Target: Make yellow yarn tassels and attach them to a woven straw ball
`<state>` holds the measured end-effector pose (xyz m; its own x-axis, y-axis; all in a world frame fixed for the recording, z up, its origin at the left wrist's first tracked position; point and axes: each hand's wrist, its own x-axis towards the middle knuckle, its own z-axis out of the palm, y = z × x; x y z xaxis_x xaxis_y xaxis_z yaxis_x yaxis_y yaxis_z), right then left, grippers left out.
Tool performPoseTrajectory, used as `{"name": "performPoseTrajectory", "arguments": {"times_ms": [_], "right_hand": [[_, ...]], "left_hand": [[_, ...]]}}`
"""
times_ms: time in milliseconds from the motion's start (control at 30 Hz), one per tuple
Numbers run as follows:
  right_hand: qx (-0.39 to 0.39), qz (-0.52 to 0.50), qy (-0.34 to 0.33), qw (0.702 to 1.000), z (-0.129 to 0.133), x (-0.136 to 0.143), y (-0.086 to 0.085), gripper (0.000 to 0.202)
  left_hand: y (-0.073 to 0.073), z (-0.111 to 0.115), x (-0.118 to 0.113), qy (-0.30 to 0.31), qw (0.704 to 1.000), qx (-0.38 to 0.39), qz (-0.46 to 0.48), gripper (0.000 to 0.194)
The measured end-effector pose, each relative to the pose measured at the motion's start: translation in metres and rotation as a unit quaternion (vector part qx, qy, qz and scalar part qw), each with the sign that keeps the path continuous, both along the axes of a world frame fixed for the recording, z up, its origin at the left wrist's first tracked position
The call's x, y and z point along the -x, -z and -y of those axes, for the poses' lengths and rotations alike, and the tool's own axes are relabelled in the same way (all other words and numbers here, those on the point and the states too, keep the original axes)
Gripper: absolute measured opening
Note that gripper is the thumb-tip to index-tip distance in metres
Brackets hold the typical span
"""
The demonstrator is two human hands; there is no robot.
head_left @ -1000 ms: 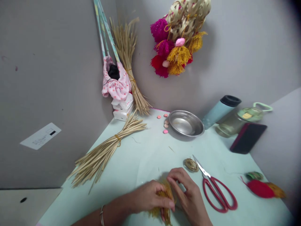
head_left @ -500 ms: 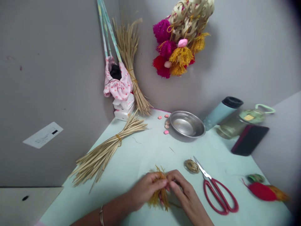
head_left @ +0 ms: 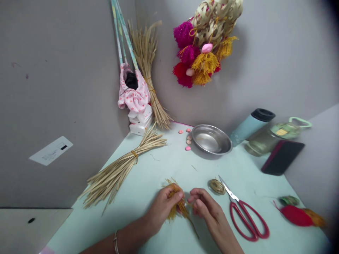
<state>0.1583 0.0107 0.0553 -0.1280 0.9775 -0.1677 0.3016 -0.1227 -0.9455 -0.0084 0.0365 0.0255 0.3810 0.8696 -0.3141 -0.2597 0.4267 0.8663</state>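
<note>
A mustard-yellow yarn tassel (head_left: pixel 173 208) is pinched between the thumb and fingers of my left hand (head_left: pixel 162 208), its frayed strands poking out above and below. From its lower right side a thin brownish strand (head_left: pixel 194 227) trails down to the table. My right hand (head_left: pixel 208 211) hovers just right of the tassel with a small gap between. Its fingers are loosely curled and apart, and I see nothing held in them. Red-handled scissors (head_left: pixel 246 215) lie partly open to the right, touching or nearly touching a small coil of straw strip (head_left: pixel 216 186).
Bundled straw (head_left: pixel 116 173) lies at left. Behind are pink pieces (head_left: pixel 188 148), a metal bowl (head_left: pixel 212 139), a blue tumbler (head_left: pixel 250 127), a bottle (head_left: pixel 275 135) and a phone (head_left: pixel 283 157). Red yarn (head_left: pixel 296 215) lies right. A tasselled woven ornament (head_left: pixel 212 35) hangs above.
My right hand has come away from the tassel, and its fingers have loosened. My left hand, still gripping the tassel, has shifted slightly left and up. The trailing strand now shows more fully.
</note>
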Motion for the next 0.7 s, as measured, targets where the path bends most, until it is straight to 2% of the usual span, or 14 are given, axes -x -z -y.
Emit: {"name": "performPoseTrajectory", "arguments": {"times_ms": [100,233,333,400,467,533,600,633,700], "right_hand": [[-0.024,0.016,-0.009,1.0,0.002,0.004,0.0,0.026],[-0.117,0.074,-0.014,0.99,0.002,0.0,0.007,0.019],[-0.226,0.197,0.03,0.954,0.001,-0.012,0.019,0.015],[-0.257,0.249,0.067,0.931,-0.001,-0.017,0.023,0.016],[-0.227,0.232,0.071,0.943,-0.001,-0.016,0.019,0.019],[-0.16,0.169,0.028,0.972,0.0,-0.01,0.012,0.02],[-0.094,0.113,-0.024,0.989,0.001,-0.004,0.006,0.02],[-0.077,0.102,-0.021,0.992,0.001,-0.003,0.005,0.023],[-0.072,0.112,0.06,0.989,0.001,-0.005,0.005,0.025]], "left_hand": [[0.004,0.003,0.0,0.044,0.999,-0.013,-0.008,0.042],[0.01,0.007,-0.002,0.108,0.991,-0.038,-0.063,0.042],[0.01,0.009,-0.003,0.156,0.984,-0.032,-0.08,0.045],[0.009,0.01,-0.003,0.166,0.983,-0.019,-0.072,0.048],[0.007,0.01,-0.003,0.159,0.985,-0.009,-0.061,0.049],[0.005,0.011,-0.001,0.148,0.988,-0.01,-0.049,0.047],[0.004,0.011,0.0,0.15,0.988,-0.019,-0.038,0.045],[0.003,0.011,0.0,0.156,0.987,-0.019,-0.034,0.044],[0.0,0.011,0.0,0.159,0.987,0.003,-0.028,0.043]]}}
